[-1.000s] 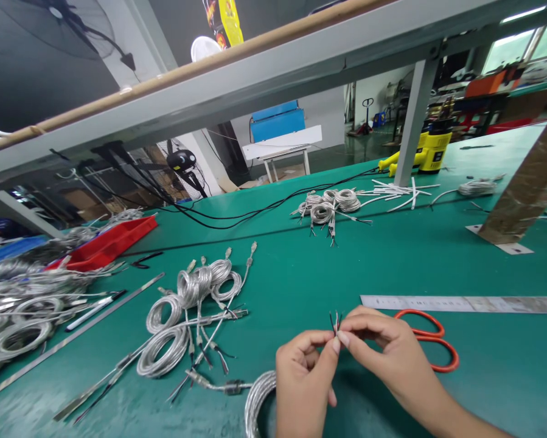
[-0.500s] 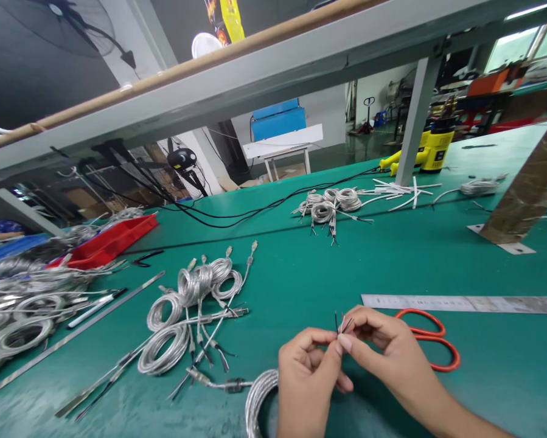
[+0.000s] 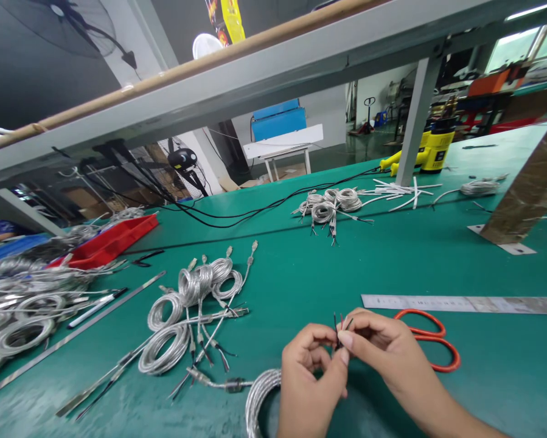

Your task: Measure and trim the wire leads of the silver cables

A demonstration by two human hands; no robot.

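Note:
Thin black and red wire ends [image 3: 336,321] stick up between my fingertips. My left hand [image 3: 312,377] pinches them from the left, its thumb and index finger pressed together. From the right, my right hand [image 3: 387,347] grips the same wires between thumb and index finger. A coiled clear-jacketed cable [image 3: 259,398] lies at my left hand, partly hidden behind it; whether the wires belong to it I cannot tell. Beside my right hand are the orange handles of scissors [image 3: 451,356], the rest hidden under the hand.
Several coiled cables [image 3: 195,286] lie left of my hands, with a bigger cable pile [image 3: 22,322] and red tray [image 3: 113,240] beyond. A steel ruler [image 3: 465,303] lies on the right. More coils [image 3: 325,207] and white tubes [image 3: 398,190] sit farther back, under a shelf beam [image 3: 255,67].
My left hand has shifted slightly up and right, its fingers curling closer round the wires. My right hand stays nearly in place, and more of the red wire shows.

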